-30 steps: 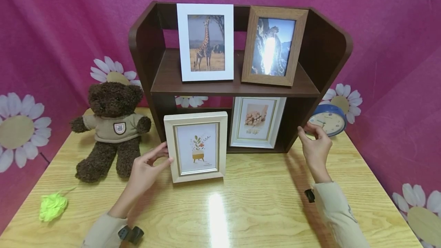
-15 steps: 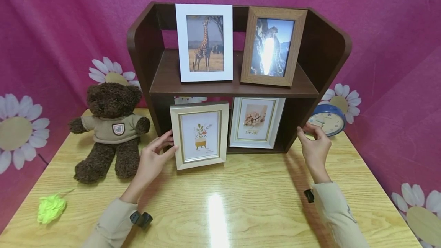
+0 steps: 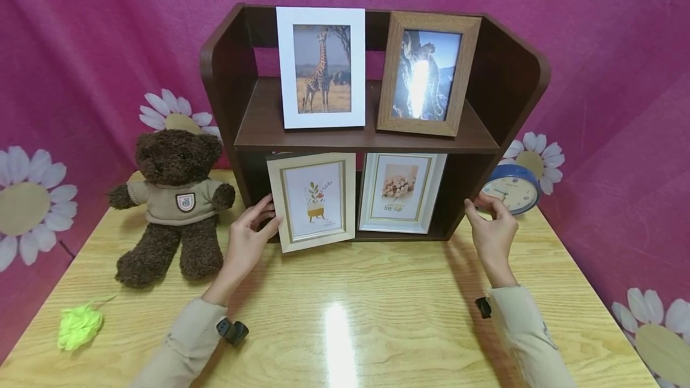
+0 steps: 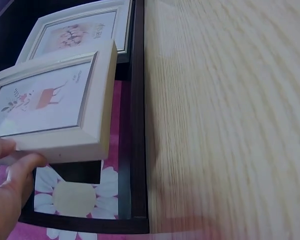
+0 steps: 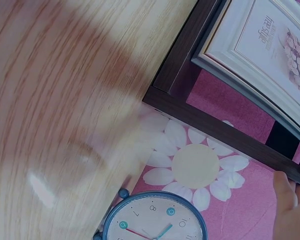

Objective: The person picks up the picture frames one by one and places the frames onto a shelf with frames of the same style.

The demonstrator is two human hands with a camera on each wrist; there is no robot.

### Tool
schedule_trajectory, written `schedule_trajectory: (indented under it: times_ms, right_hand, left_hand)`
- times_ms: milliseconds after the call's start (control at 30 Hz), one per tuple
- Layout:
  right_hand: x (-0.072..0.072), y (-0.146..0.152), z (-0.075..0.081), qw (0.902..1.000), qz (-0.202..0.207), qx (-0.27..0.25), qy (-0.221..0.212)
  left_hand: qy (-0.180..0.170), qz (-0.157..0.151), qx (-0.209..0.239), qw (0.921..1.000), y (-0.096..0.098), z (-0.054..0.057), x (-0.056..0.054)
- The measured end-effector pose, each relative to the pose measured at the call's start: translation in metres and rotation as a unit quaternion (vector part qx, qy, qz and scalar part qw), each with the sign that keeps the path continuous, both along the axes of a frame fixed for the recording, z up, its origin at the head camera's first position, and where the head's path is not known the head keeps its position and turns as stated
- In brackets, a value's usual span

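Observation:
My left hand (image 3: 248, 241) grips the left edge of a cream picture frame (image 3: 317, 202) with a potted-plant print. The frame leans tilted at the front of the lower-left compartment of a dark brown shelf (image 3: 366, 141); its top edge sits just under the middle board. In the left wrist view, thumb and fingers hold the side of the cream frame (image 4: 90, 142). My right hand (image 3: 493, 235) pinches the front edge of the shelf's right side panel, with the thumb on it in the right wrist view. Beside the cream frame stands a white picture frame (image 3: 401, 193).
On the upper board stand a white giraffe picture frame (image 3: 321, 67) and a brown wooden picture frame (image 3: 429, 73). A teddy bear (image 3: 180, 205) sits left of the shelf, a blue clock (image 3: 512, 189) right. A neon-yellow tangle (image 3: 79, 327) lies at the table's left.
My left hand has moved the cream frame back and slightly right, from in front of the shelf into the lower-left opening. My right hand stays on the side panel.

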State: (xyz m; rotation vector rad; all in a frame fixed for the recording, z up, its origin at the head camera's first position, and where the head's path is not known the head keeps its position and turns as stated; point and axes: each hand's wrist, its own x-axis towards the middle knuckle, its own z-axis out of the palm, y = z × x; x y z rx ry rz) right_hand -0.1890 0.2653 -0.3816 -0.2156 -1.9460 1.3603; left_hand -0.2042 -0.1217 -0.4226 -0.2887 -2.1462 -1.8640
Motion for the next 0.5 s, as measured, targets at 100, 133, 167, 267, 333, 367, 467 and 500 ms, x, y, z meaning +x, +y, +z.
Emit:
schedule_trajectory:
  times_ms: [100,133,167,267,333,367,467,500]
  right_hand:
    - [0.001,0.0,-0.001,1.0,-0.002,-0.001,-0.002]
    - [0.001,0.0,-0.001,1.0,-0.002,-0.001,-0.003]
    - [0.001,0.0,-0.001,1.0,-0.003,0.0,-0.003]
    - [0.001,0.001,-0.002,1.0,-0.005,0.002,-0.005]
    - [0.0,0.001,-0.003,1.0,-0.006,0.005,-0.005]
    - [0.0,0.001,-0.002,1.0,-0.006,0.006,-0.004]
    - [0.0,0.001,-0.001,1.0,-0.003,0.006,-0.001]
    - [0.0,0.001,-0.001,1.0,-0.002,0.007,0.0]
  left_hand:
    - [0.022,0.016,-0.023,0.9994,0.005,0.0,-0.001]
    - [0.027,0.023,-0.034,0.9988,0.006,0.0,-0.001]
    - [0.032,0.028,-0.044,0.9981,0.008,0.0,-0.001]
    - [0.039,0.039,-0.064,0.9964,0.012,0.0,-0.002]
    - [0.042,0.043,-0.073,0.9955,0.014,0.0,-0.003]
    - [0.045,0.044,-0.076,0.9951,0.014,0.0,-0.004]
    - [0.05,0.049,-0.087,0.9938,0.016,0.0,-0.007]
    - [0.05,0.05,-0.087,0.9937,0.016,0.0,-0.008]
